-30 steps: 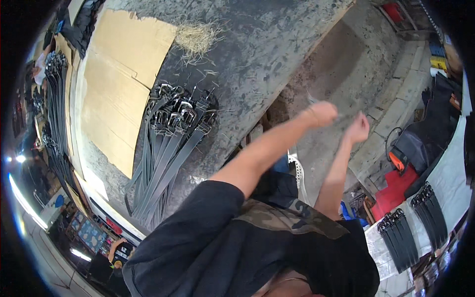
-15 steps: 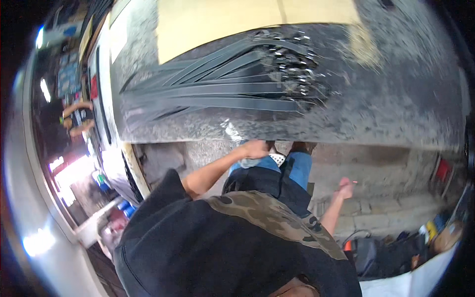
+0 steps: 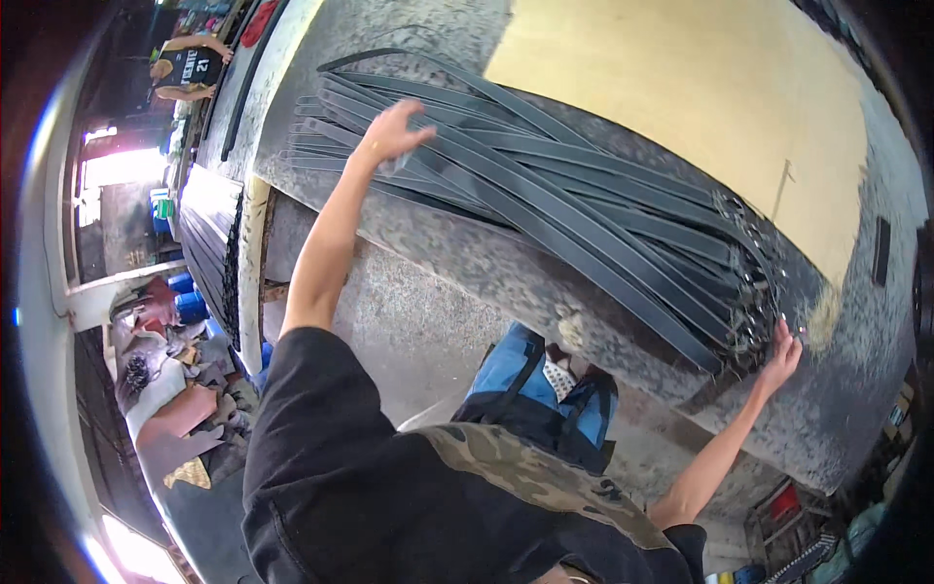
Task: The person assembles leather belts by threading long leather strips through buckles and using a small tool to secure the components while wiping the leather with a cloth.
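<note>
A spread of dark grey belts [image 3: 545,190] lies across the worktable, their metal buckles [image 3: 749,282] bunched at the right end. My left hand [image 3: 391,134] is over the strap ends on the left, thumb and forefinger apart. A pale grey, cloth-like piece [image 3: 397,164] shows under its palm, apparently held; its kind is unclear. Beside the buckles is my right hand [image 3: 778,362], its fingers raised at the edge of the bunch. Something small and thin with a reddish tip [image 3: 802,333] shows at those fingers, too small to name.
A large cream sheet [image 3: 681,88] lies behind the belts on the worn worktable [image 3: 457,273]. More dark straps [image 3: 209,248] hang at the left. Scraps of material [image 3: 185,409] pile up beyond them. A person [image 3: 190,68] is at the far left. One dark strip [image 3: 881,251] lies at right.
Both hands have come up from below the table edge. The left is now over the strap ends, the right beside the buckles. The view has turned and shifted.
</note>
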A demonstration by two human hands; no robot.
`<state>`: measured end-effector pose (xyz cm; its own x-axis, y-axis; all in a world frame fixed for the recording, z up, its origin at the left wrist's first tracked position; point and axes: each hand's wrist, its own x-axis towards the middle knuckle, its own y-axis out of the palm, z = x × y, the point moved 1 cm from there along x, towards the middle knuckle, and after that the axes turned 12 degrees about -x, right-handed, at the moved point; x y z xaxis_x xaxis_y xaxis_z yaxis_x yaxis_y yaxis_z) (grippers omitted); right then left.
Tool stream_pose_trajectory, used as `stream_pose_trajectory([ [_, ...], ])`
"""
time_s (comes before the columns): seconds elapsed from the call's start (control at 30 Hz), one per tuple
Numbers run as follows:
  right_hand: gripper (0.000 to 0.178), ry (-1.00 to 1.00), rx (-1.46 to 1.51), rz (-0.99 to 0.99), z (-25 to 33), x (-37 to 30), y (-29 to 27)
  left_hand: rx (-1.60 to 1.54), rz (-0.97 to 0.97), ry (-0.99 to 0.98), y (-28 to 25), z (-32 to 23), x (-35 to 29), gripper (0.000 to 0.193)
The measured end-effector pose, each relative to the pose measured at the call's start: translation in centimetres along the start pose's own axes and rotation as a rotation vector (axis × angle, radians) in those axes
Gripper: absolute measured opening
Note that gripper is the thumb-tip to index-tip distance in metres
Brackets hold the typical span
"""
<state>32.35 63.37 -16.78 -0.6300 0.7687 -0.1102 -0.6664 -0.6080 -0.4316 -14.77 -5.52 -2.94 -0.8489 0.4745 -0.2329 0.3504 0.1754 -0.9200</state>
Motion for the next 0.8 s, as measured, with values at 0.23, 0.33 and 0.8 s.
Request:
stream_pose_trajectory([
  [0.23, 0.032, 0.082, -0.193, -0.159, -3.4, -2.0, -1.5, 0.321, -0.009, -0.174, 1.2, 2.9, 12.7, 0.064],
  [0.33, 0.031, 0.077, -0.235, -0.202, -4.3, -1.5, -0.8, 0.31, -0.143, -0.128, 3.4, 6.8, 11.3, 0.057],
  [0.8, 0.023, 0.217, -0.244, -0.553, 1.0, -8.7, 8.1, 0.451, -0.095, -0.126, 2.0, 6.6, 7.7, 0.034],
])
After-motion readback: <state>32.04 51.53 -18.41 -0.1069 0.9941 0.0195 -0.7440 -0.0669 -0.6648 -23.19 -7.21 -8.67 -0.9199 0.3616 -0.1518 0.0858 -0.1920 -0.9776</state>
